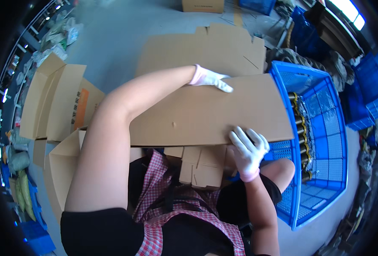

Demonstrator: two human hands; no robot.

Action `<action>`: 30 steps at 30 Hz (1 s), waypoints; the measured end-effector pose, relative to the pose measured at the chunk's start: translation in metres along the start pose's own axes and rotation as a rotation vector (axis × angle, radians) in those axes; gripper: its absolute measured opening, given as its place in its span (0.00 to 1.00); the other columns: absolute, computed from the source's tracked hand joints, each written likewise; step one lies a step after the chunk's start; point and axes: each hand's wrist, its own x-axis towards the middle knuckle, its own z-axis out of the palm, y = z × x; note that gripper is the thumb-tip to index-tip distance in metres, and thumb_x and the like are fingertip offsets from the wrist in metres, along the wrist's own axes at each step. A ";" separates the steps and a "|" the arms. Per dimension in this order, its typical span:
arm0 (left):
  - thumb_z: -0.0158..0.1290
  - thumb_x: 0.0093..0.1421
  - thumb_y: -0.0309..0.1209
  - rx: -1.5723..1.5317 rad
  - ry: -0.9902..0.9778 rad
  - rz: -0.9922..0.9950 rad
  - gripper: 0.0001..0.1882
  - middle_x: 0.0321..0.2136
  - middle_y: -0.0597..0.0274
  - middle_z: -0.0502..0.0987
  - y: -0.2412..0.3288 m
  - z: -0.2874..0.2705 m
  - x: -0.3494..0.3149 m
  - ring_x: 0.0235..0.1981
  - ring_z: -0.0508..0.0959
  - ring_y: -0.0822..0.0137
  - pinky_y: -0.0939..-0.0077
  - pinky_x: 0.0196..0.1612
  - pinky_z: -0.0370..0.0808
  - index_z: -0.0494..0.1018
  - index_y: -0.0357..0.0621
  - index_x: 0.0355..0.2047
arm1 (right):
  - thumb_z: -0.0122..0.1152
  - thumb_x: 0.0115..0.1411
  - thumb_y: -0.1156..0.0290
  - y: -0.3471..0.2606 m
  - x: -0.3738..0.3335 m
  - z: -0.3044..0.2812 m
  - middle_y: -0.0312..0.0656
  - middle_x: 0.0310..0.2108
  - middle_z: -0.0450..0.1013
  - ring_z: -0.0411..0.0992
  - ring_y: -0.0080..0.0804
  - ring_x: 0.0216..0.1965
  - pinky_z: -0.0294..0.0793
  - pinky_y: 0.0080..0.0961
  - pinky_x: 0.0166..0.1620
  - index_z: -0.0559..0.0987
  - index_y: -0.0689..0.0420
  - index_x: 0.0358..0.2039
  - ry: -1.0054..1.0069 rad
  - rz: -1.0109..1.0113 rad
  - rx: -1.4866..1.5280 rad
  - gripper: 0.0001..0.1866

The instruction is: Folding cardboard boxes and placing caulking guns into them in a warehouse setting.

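A brown flattened cardboard box (pixel 189 113) lies across in front of me, above my lap. My left hand (pixel 209 80), in a white glove, reaches over to its far edge and grips there; part of the fingers is hidden. At the near edge, towards the right, my right hand (pixel 249 152), also gloved in white, has its fingers on top of the board and the thumb out of sight. Beyond it lies another flat cardboard sheet (pixel 201 47) with slots cut in it. Smaller folded cardboard pieces (pixel 201 166) rest below the near edge.
On the right stands a blue plastic crate (pixel 321 170), with a row of dark cylindrical parts with gold-coloured rims (pixel 300 128) along its inside. Open cardboard boxes (pixel 57 102) stand at the left. Farther off are a closed carton (pixel 202 5) and more blue crates (pixel 370 85).
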 end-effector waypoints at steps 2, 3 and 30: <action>0.57 0.55 0.56 -0.087 0.113 0.006 0.52 0.66 0.46 0.52 0.038 -0.003 -0.036 0.68 0.51 0.57 0.66 0.68 0.49 0.47 0.35 0.67 | 0.65 0.41 0.66 -0.011 0.016 -0.023 0.30 0.39 0.78 0.73 0.32 0.39 0.71 0.28 0.36 0.83 0.47 0.35 0.011 -0.128 -0.028 0.17; 0.59 0.54 0.56 -0.078 0.153 0.011 0.55 0.67 0.45 0.50 0.064 -0.011 -0.061 0.68 0.51 0.58 0.66 0.68 0.50 0.43 0.32 0.67 | 0.63 0.42 0.67 -0.011 0.021 -0.029 0.31 0.38 0.78 0.74 0.32 0.37 0.71 0.27 0.32 0.83 0.47 0.35 0.013 -0.205 -0.027 0.15; 0.60 0.56 0.33 -1.394 1.262 -0.658 0.41 0.60 0.51 0.65 -0.205 0.385 -0.636 0.58 0.68 0.59 0.67 0.59 0.67 0.51 0.43 0.66 | 0.69 0.42 0.66 -0.459 0.060 0.127 0.34 0.30 0.74 0.75 0.30 0.33 0.73 0.27 0.36 0.77 0.54 0.39 -0.920 -0.747 0.948 0.21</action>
